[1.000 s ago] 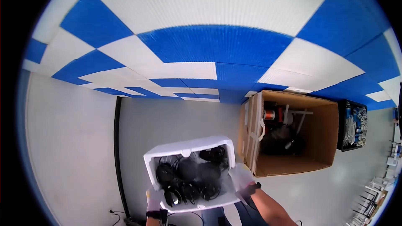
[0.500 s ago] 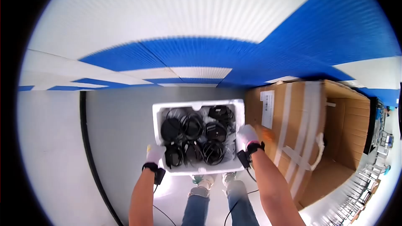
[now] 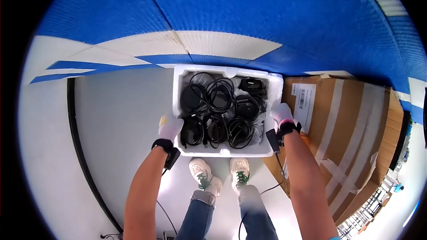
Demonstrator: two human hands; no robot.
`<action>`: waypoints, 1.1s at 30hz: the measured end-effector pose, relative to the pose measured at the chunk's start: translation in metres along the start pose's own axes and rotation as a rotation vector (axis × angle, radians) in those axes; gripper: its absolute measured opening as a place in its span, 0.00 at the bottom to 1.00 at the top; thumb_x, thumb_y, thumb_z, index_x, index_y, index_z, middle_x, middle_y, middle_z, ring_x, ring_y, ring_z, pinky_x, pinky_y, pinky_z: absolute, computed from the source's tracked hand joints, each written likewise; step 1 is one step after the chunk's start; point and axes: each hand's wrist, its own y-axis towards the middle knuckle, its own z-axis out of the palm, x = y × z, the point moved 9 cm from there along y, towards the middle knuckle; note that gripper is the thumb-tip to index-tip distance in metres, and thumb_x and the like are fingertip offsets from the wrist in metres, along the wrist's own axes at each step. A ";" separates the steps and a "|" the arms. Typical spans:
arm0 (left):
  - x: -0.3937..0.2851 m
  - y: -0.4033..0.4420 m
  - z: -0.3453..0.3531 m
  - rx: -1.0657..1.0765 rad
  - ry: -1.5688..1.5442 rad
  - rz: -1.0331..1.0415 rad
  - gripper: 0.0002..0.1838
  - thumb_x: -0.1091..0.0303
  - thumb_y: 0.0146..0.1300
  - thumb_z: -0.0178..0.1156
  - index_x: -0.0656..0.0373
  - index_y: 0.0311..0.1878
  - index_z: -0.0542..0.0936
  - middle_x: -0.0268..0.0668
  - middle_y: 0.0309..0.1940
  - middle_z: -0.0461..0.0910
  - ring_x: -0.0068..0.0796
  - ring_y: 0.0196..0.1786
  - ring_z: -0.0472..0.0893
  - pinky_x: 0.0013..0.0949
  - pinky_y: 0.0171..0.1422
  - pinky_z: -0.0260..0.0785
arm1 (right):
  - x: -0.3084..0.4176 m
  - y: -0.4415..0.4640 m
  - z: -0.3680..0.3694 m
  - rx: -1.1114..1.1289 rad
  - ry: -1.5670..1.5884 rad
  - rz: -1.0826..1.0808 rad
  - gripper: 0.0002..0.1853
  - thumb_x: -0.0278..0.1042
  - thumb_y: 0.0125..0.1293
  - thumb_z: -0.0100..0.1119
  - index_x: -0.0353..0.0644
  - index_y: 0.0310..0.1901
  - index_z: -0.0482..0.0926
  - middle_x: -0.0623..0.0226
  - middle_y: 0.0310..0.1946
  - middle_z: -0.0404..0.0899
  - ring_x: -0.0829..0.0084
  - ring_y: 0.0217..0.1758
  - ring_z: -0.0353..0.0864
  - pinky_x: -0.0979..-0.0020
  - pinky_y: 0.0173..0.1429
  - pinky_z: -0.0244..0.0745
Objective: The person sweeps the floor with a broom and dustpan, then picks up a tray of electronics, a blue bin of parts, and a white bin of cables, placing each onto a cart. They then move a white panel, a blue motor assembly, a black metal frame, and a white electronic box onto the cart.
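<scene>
A white foam box (image 3: 224, 152) is gripped at both ends in front of me. Inside lie several round black devices (image 3: 216, 127) with coiled black cables (image 3: 240, 132), bedded among clear plastic bags. My left hand (image 3: 171, 127), in a white glove, is closed on the box's left wall. On the opposite side, my right hand (image 3: 281, 113), gloved too, is closed on the right wall. The fingertips of both hands are partly hidden against the box.
A large taped cardboard box (image 3: 324, 120) with a white label stands close to my right hand. Blue and white corrugated panels (image 3: 249, 13) rise ahead. A black strip (image 3: 84, 162) runs along the floor at left. Cables (image 3: 167, 215) hang from devices on my wrists.
The foam box and both hands have shifted up and right in the view, nearer the corrugated panels. More of my shoes now shows below. My hands keep their hold.
</scene>
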 end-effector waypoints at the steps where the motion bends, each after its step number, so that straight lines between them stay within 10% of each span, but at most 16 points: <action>1: 0.008 -0.007 0.004 0.022 0.019 -0.033 0.20 0.64 0.45 0.54 0.66 0.41 0.75 0.55 0.39 0.75 0.52 0.46 0.73 0.44 0.50 0.64 | -0.004 -0.011 0.006 -0.048 0.003 -0.021 0.11 0.35 0.44 0.58 0.33 0.25 0.78 0.44 0.28 0.76 0.49 0.39 0.75 0.60 0.43 0.71; 6: 0.013 -0.027 -0.001 0.062 -0.370 0.156 0.35 0.65 0.51 0.57 0.61 0.63 0.56 0.50 0.58 0.64 0.42 0.61 0.64 0.33 0.62 0.56 | 0.023 -0.058 -0.022 -0.254 0.031 -0.160 0.21 0.30 0.51 0.51 0.32 0.48 0.68 0.48 0.29 0.77 0.50 0.35 0.76 0.58 0.41 0.71; 8: 0.020 -0.053 -0.014 -0.008 -0.569 0.262 0.40 0.68 0.52 0.56 0.59 0.66 0.47 0.50 0.61 0.58 0.42 0.65 0.59 0.34 0.65 0.52 | 0.026 -0.083 -0.024 -0.157 0.029 -0.158 0.30 0.32 0.53 0.52 0.32 0.57 0.55 0.43 0.47 0.69 0.50 0.45 0.73 0.57 0.46 0.69; 10: 0.072 -0.100 -0.016 -0.112 -0.433 0.200 0.36 0.67 0.56 0.54 0.62 0.65 0.49 0.50 0.63 0.56 0.40 0.66 0.56 0.35 0.66 0.50 | 0.034 -0.133 -0.034 -0.238 -0.043 -0.290 0.31 0.37 0.52 0.55 0.36 0.57 0.57 0.45 0.40 0.74 0.49 0.38 0.76 0.56 0.43 0.71; 17: 0.239 -0.411 0.034 0.093 -0.283 -0.098 0.31 0.53 0.53 0.55 0.58 0.59 0.64 0.44 0.52 0.71 0.41 0.55 0.70 0.37 0.59 0.61 | 0.046 -0.365 -0.022 0.514 -0.315 -0.674 0.15 0.45 0.60 0.44 0.44 0.40 0.72 0.53 0.37 0.76 0.53 0.41 0.75 0.59 0.44 0.70; 23: 0.296 -0.655 0.076 0.004 -0.403 -0.467 0.23 0.58 0.50 0.55 0.56 0.50 0.74 0.43 0.43 0.77 0.39 0.48 0.76 0.35 0.52 0.67 | 0.041 -0.505 -0.093 0.482 -0.561 -1.312 0.14 0.41 0.56 0.46 0.44 0.40 0.74 0.55 0.33 0.77 0.51 0.37 0.76 0.56 0.41 0.70; 33: 0.264 -0.957 0.239 -0.353 -0.934 -1.093 0.19 0.59 0.55 0.46 0.54 0.47 0.75 0.43 0.45 0.76 0.42 0.50 0.74 0.36 0.55 0.65 | -0.114 -0.346 -0.076 0.498 -0.973 -1.157 0.21 0.44 0.55 0.51 0.41 0.48 0.73 0.52 0.43 0.75 0.58 0.49 0.73 0.64 0.56 0.65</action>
